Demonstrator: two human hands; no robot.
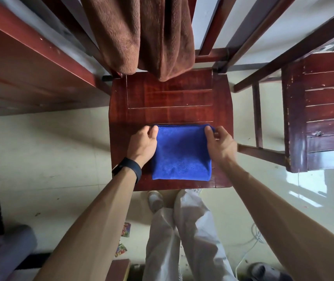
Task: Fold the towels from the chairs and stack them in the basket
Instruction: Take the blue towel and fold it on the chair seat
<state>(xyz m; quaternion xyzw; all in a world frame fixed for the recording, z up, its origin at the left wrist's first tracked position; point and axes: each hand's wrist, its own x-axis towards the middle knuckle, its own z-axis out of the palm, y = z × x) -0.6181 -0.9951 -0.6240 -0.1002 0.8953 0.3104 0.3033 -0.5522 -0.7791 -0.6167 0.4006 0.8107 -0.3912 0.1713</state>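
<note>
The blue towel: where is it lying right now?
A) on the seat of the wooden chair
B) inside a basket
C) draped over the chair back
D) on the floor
A: the blue towel lies folded flat on the chair seat, its far corners pinched by the left hand and the right hand; the brown towel is the one hanging over the chair back.

The near towel (182, 153) lies on the chair seat (170, 98) between the left fingers (153, 131) and right fingers (209, 133), which pinch its far corners. Beyond the fingers a hanging towel (141, 33) drapes the chair back (210, 55); another chair (328, 110) stands right, a table (30, 78) left
</note>
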